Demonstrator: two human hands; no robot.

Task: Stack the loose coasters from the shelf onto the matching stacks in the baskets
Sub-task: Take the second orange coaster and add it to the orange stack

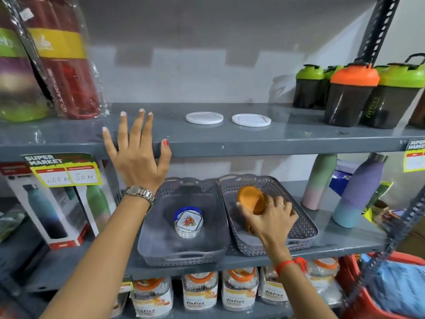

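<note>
A: Coasters, two white round ones (204, 117) (251, 120), loose on upper shelf (230, 143), side by side, apart, directly above the two grey baskets.
B: Hands?
A: Right hand (273, 217) clenched around orange coasters (251, 199), tilted, inside right basket (305, 229). Probably being set down there or squared up as a stack; cannot tell which. Stack under the palm hidden.
B: Left?
A: Left hand (138, 155) released, fingers spread, grasping nothing. Palm at upper shelf front edge, left of the white coasters; thumb over the lip. Looks like bracing, or a reach toward the whites.
B: Left basket (161, 238)?
A: Holds one stack: square floral coaster (188, 221) on top, blue-rimmed piece behind, clear holder around. No white stack visible in either basket, so match for the whites unclear.
B: Writing?
A: Yellow tag (66, 173) left of the left basket: "SUPER MARKET", handwritten "200 Rs" and "50 Rs" approx. Jars (234, 293) below the baskets: "Fitfizz"-like, blurred. Red bottle (69, 65) far left on upper shelf: "SPORT", read sideways. Shakers (351, 97) right of the white coasters: green print, unreadable.
</note>
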